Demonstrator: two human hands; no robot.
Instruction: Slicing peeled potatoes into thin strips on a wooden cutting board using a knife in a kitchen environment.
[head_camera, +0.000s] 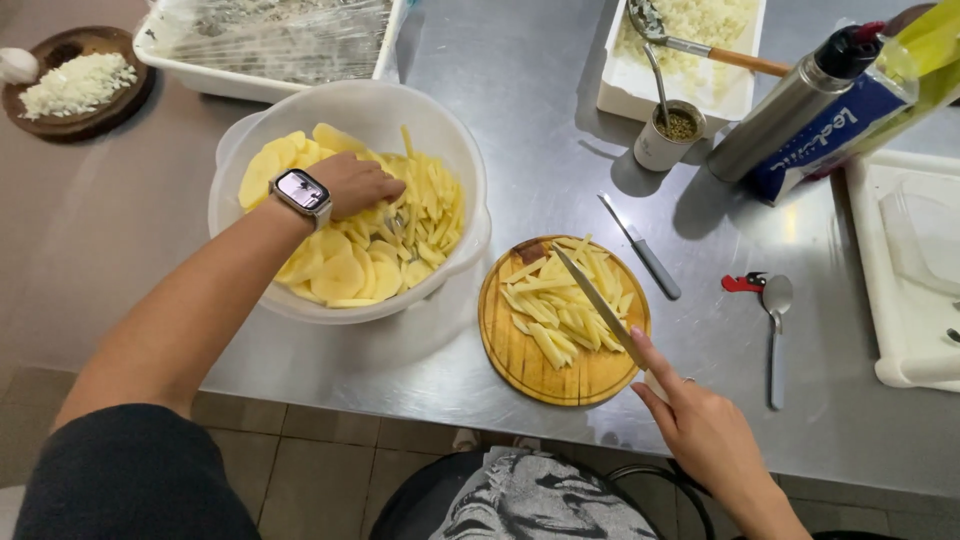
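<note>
Potato slices (340, 270) in the white bowl (450, 120) are gripped by the left hand (355, 183), while a knife (600, 305) (at four o'clock) is clasped by the right hand (700, 425) fingers.

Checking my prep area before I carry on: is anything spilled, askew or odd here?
Nothing spilled. One oddity: a steel bottle lies tipped over on the table, leaning on a blue packet.

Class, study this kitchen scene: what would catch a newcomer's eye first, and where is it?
The big white bowl of pale yellow potato slices and sticks, left of centre, stands out, with the left hand reaching into it. Right of it, a round wooden board carries cut potato sticks, and the right hand rests a long knife across them.
</note>
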